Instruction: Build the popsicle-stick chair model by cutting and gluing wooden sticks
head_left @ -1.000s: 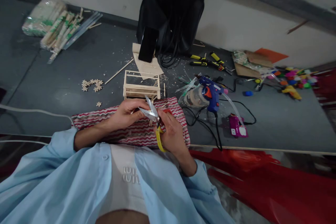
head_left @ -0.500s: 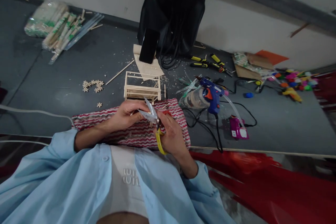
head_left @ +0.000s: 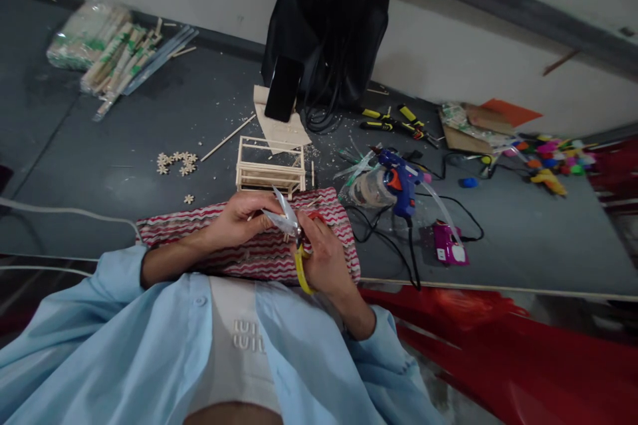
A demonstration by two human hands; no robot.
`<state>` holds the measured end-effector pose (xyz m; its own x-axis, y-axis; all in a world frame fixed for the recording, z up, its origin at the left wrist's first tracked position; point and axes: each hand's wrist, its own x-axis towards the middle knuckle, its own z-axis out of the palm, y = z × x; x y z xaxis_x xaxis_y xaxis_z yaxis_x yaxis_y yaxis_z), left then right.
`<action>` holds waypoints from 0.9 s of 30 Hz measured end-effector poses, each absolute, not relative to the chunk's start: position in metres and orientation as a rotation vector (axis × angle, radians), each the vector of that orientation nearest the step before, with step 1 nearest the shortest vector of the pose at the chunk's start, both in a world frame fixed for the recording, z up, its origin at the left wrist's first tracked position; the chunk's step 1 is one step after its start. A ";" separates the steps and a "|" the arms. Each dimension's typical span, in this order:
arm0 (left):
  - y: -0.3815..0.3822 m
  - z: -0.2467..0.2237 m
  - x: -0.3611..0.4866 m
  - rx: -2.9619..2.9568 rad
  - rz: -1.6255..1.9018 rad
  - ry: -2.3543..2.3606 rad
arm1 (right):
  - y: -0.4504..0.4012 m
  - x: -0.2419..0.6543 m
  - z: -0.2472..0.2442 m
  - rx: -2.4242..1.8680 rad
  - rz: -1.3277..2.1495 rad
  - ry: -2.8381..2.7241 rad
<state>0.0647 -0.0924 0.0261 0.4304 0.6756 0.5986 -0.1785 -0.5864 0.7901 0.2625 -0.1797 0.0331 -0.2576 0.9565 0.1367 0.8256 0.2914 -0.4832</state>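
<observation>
My right hand [head_left: 326,252] is closed on scissors [head_left: 284,218] with a yellow and red handle, their blades parted and pointing up and left. My left hand [head_left: 239,218] is closed beside the blades, its fingers pinched around something too small to make out. Both hands are over a red-and-white wavy-striped cloth [head_left: 224,259]. Just beyond them stands a small frame of thin wooden sticks [head_left: 272,176]. Small wooden flower shapes [head_left: 184,163] lie on the table to the left, with one single flower [head_left: 189,199] nearer the cloth.
A blue glue gun [head_left: 403,182] rests by a plastic jar [head_left: 371,189], its cables trailing right. Pliers [head_left: 399,123], a phone [head_left: 284,89] and a black bag [head_left: 329,33] are at the back. Bagged sticks [head_left: 114,56] lie far left, colourful pompoms [head_left: 558,153] far right.
The objects at the right have shifted slightly left in the view. My hands and the scissors look almost the same.
</observation>
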 end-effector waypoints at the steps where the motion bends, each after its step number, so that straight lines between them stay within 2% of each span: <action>1: -0.093 0.026 0.065 1.827 1.271 0.423 | -0.180 0.263 0.032 -1.595 0.438 -2.168; 8: -0.097 0.024 0.067 1.732 1.286 0.402 | -0.184 0.265 0.024 -1.587 0.363 -2.179; 20: -0.095 0.031 0.065 1.616 0.983 0.511 | -0.182 0.268 0.028 -1.523 0.357 -1.976; 27: -0.097 0.030 0.063 1.407 0.874 0.523 | -0.176 0.269 0.039 -1.555 0.321 -2.155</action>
<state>0.0633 -0.0967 0.0302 0.5993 0.7804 0.1784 -0.2123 -0.0600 0.9754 0.2688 -0.1756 0.0394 -0.2548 0.9395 0.2291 0.8320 0.3338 -0.4432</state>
